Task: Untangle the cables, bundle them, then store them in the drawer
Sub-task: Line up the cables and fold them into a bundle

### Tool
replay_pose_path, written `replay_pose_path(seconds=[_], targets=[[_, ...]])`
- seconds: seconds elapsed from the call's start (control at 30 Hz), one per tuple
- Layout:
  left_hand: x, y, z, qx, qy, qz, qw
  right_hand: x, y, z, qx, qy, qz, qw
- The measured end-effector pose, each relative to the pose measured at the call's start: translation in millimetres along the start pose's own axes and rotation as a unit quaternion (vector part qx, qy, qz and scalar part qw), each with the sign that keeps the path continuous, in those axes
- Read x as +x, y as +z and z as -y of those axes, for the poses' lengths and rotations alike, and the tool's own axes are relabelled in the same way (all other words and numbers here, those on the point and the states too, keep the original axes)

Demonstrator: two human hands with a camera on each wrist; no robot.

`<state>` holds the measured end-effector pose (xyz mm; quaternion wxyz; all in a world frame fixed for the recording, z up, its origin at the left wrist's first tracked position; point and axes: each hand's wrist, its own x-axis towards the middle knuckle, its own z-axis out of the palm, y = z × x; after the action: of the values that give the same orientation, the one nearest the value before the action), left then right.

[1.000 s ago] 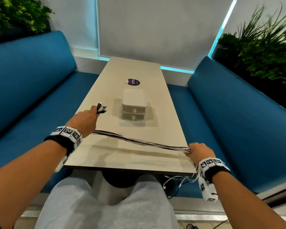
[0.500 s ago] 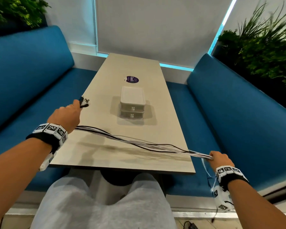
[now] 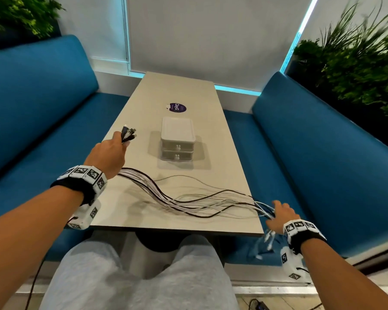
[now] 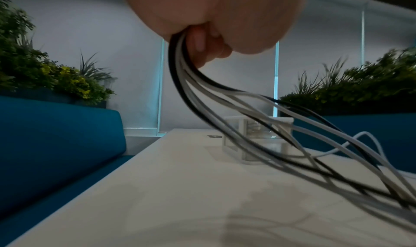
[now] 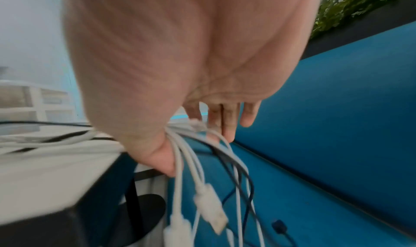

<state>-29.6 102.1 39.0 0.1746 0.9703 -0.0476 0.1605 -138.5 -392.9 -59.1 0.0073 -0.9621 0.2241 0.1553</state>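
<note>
Several black and white cables lie slack and fanned across the near part of the table. My left hand grips one end of the bunch in a fist, with the plugs sticking out above it; the left wrist view shows the cables curving down from the fist. My right hand is off the table's right front corner. Its fingers are straight, and the thumb pins the other end of the cables, whose white plugs dangle below. The white two-drawer unit stands mid-table, both drawers closed.
A purple sticker lies beyond the drawer unit. Blue benches flank the table on the left and right, with plants behind them. My knees sit under the near table edge. A black cable lies on the floor.
My left hand moved right and forward toward the drawer unit. The taut bunch went slack and fanned out on the table. My right hand's fingers straightened from a fist.
</note>
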Motion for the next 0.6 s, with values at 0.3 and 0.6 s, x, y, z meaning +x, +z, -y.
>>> replay_pose_path(seconds=[0.3, 0.6], targets=[[8, -10, -40, -0.105, 0.015, 0.003, 0.994, -22, -40, 61, 0.075, -0.154, 0.047, 0.984], [-3, -6, -66, -0.162, 0.047, 0.024, 0.985, -78, -71, 204, 0.127, -0.375, -0.093, 0.914]])
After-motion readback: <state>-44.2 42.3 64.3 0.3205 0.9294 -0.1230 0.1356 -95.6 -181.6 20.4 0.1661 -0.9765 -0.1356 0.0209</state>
